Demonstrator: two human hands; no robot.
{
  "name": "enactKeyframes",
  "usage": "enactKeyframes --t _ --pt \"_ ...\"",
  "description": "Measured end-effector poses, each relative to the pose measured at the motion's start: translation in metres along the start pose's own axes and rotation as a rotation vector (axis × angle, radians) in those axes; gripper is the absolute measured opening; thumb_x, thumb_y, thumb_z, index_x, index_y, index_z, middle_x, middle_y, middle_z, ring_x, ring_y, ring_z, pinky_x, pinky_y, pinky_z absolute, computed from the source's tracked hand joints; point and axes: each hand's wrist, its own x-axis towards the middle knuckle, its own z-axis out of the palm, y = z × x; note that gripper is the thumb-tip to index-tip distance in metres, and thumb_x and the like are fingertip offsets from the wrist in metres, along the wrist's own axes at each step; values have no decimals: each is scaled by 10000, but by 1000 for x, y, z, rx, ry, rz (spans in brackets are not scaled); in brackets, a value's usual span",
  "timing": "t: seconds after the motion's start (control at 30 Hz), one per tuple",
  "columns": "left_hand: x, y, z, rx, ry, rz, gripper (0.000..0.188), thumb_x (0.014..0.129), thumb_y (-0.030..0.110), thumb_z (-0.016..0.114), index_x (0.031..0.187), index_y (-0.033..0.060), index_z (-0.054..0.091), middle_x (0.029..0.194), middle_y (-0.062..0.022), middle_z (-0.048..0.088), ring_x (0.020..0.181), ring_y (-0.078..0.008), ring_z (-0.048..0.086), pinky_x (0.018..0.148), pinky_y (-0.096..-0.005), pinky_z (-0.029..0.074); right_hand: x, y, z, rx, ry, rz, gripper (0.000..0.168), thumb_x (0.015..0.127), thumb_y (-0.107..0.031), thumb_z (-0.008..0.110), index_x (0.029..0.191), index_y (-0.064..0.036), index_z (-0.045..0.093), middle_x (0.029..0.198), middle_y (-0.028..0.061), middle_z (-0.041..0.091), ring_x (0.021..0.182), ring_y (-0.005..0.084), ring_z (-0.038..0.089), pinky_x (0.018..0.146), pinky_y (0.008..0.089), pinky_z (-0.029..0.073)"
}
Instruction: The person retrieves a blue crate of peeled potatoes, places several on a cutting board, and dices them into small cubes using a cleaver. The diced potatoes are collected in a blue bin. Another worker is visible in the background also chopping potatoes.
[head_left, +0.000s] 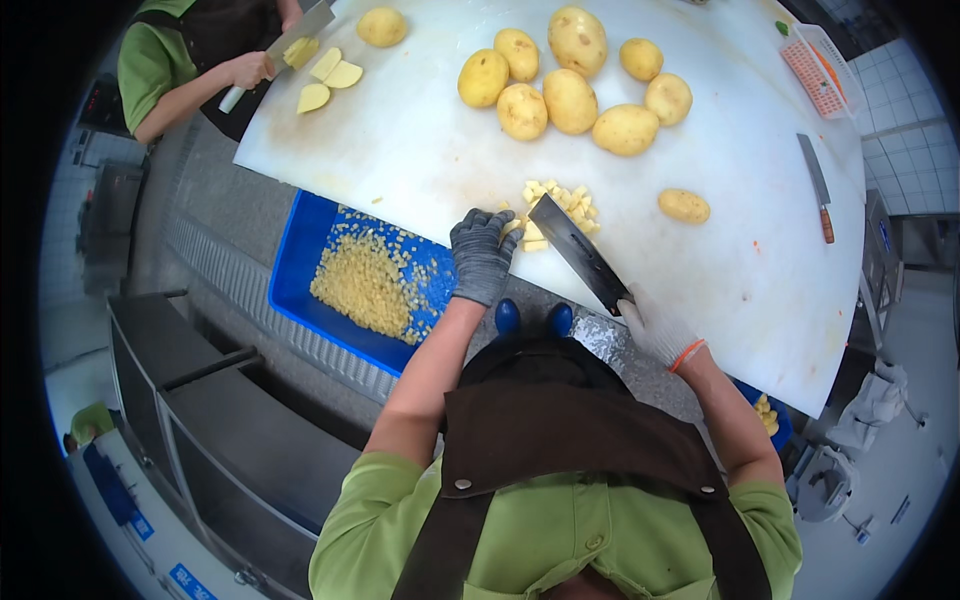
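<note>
My left hand (484, 251), in a grey knit glove, rests at the near edge of the white cutting table with its fingers curled on a peeled potato piece (511, 227). A white glove with an orange cuff covers my right hand (660, 326), which grips the handle end of a cleaver (577, 251). The dark blade slants up and left, beside a small heap of potato dice (581, 204) and partly in front of it. Several whole peeled potatoes (570, 101) lie farther back, and a single potato (684, 206) lies to the right of the dice.
Below the table edge, a blue tub (289, 281) holds many potato dice. At upper left, a co-worker's hand (251, 70) holds another cleaver (304, 34) by potato slices (334, 71). A wooden-handled knife (814, 176) and a plastic basket (817, 75) are at right.
</note>
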Motion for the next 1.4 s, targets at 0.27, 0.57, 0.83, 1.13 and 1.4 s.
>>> enactKeyframes --t 0.27,0.57,0.83,1.13,1.4 --pt "-26 8 13 -10 240 10 456 782 292 772 1177 101 647 1131 -115 646 1158 -353 545 1010 -452 390 0 -8 -8 -34 43 -50 299 986 -257 484 1122 0 551 928 260 665 875 428 643 793 475 495" --pt "-32 6 32 -83 347 109 335 706 167 816 976 56 653 1023 -144 638 1028 -353 590 880 -466 470 24 -25 -5 -204 -142 -6 307 998 -280 442 1105 -3 523 846 259 660 797 448 642 739 527 496" --pt "-25 27 24 -116 428 39 475 711 102 818 1138 48 618 1165 -181 591 1135 -328 562 922 -424 497 36 1 -7 -17 89 -130 329 1018 -274 433 1178 7 493 952 313 643 910 459 630 795 519 492" --pt "6 61 81 106 96 140 930 730 612 710 1453 98 434 1553 -147 328 1463 -384 209 1176 -647 14 60 -23 17 -248 96 -59 377 1018 -305 429 1208 13 497 1005 328 628 916 495 611 794 556 475" --pt "-37 -72 5 355 237 -180 866 810 625 630 1467 103 416 1572 -137 317 1476 -371 193 1198 -578 28 113 -126 57 -142 -137 -328 378 1001 -291 445 1202 27 479 920 347 635 877 494 623 777 572 474"
